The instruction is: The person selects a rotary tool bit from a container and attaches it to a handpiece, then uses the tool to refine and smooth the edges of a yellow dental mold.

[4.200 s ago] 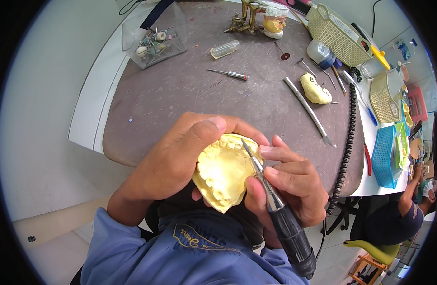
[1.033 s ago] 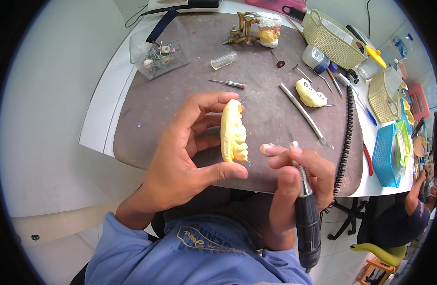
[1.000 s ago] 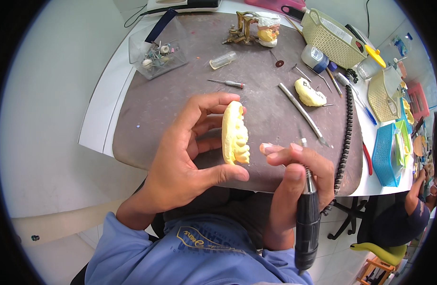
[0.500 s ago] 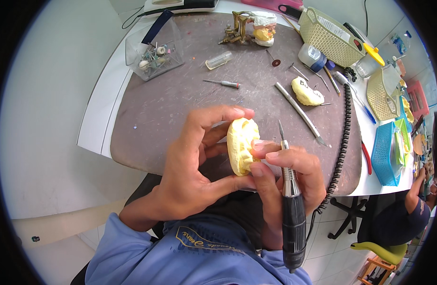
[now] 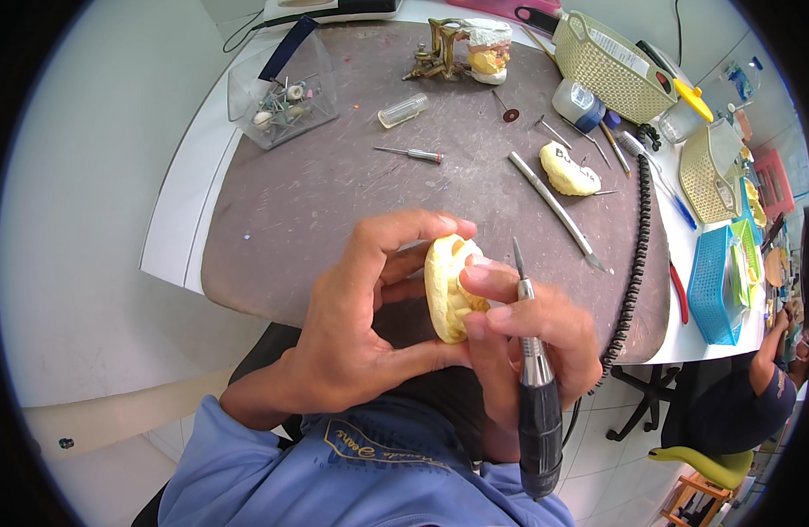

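Between the thumb and fingers of my left hand (image 5: 356, 316) is a yellow plaster dental model (image 5: 446, 290), held on edge above the table's near side. My right hand (image 5: 545, 338) has a black and silver dental handpiece (image 5: 538, 404) lodged between its fingers, its pointed bur (image 5: 518, 256) facing away from me and apart from the model. The right fingertips touch the model's right face, covering part of it. A second yellow plaster model (image 5: 569, 169) with writing lies on the table farther off, beside a silver craft knife (image 5: 558, 212).
A small screwdriver (image 5: 409, 155), a clear tube (image 5: 403, 111) and a box of burs (image 5: 286, 110) lie left. A brass articulator (image 5: 439, 53) with models stands at the back. At right run a coiled cord (image 5: 637, 255) and baskets (image 5: 716, 285). A co-worker (image 5: 747, 386) sits far right.
Both hands have brought the dental model slightly down toward me. My right index finger has shifted up along the model, and the handpiece has moved a little toward me.
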The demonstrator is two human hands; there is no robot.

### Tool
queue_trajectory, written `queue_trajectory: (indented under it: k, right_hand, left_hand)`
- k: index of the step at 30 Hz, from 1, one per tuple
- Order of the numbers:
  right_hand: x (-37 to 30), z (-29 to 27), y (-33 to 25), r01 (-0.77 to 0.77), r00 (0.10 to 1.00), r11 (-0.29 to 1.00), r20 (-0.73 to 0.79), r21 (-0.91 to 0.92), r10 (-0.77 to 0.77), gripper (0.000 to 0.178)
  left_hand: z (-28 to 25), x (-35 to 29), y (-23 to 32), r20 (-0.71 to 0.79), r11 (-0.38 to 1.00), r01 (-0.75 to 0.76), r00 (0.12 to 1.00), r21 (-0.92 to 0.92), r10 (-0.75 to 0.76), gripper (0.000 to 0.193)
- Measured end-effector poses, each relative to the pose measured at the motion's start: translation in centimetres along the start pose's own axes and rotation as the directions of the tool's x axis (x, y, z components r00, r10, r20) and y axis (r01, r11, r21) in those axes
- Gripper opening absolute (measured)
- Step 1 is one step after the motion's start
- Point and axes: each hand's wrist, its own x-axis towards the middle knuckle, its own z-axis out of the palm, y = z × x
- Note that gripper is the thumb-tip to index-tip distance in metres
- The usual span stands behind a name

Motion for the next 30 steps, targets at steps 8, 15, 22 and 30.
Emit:
queue_trajectory:
  k: [8, 15, 22, 30]
  right_hand:
    - [0.0, 0.0, -0.2, 0.024, 0.999, 0.999, -0.040, -0.033, -0.026, 0.025]
    - [-0.7, -1.2, -0.8, 0.046, 0.996, 0.970, -0.068, -0.237, -0.063, 0.026]
    - [-0.7, -0.5, -0.9, -0.032, 0.999, 0.982, -0.027, -0.185, 0.027, 0.036]
    - [-1.0, -0.2, -0.1, 0.022, 0.993, 0.998, -0.116, -0.066, -0.029, 0.037]
  left_hand:
    - [-0.1, 0.1, -0.1, 0.000, 0.993, -0.041, 0.999, 0.112, 0.041, 0.084]
    - [-0.3, 0.9, 2.6, 0.097, 0.870, 0.360, 0.933, -0.337, -0.348, 0.096]
    - [-0.8, 0.6, 2.2, 0.129, 0.862, 0.328, 0.945, -0.387, -0.302, 0.086]
    - [-1.0, 0.5, 2.2, 0.157, 0.861, 0.371, 0.929, -0.348, -0.336, 0.086]
